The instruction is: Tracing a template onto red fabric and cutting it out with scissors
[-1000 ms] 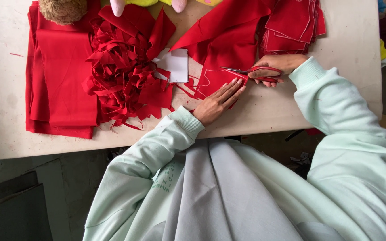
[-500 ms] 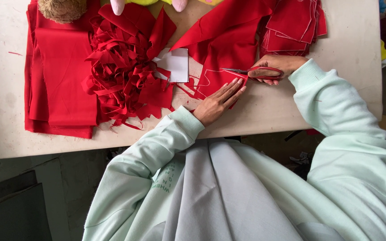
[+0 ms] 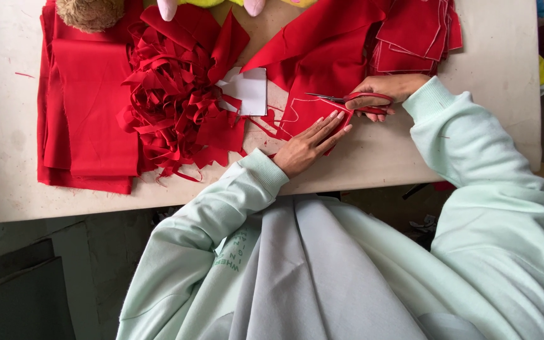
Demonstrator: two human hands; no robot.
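Press flat left hand [image 3: 310, 143] on red fabric [image 3: 322, 60]; right hand [image 3: 385, 91], gripping red-handled scissors [image 3: 347, 101], follows chalk line [image 3: 294, 108].

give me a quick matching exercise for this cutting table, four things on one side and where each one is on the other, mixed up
Things:
1. scissors
2. left hand
3. heap of red fabric scraps
4. white card

Places:
A. flat on the red fabric piece marked with white lines
B. between the scrap heap and the large red fabric
C. held in the right hand
D. beside the folded red fabric stack

Pairs: 1-C, 2-A, 3-D, 4-B
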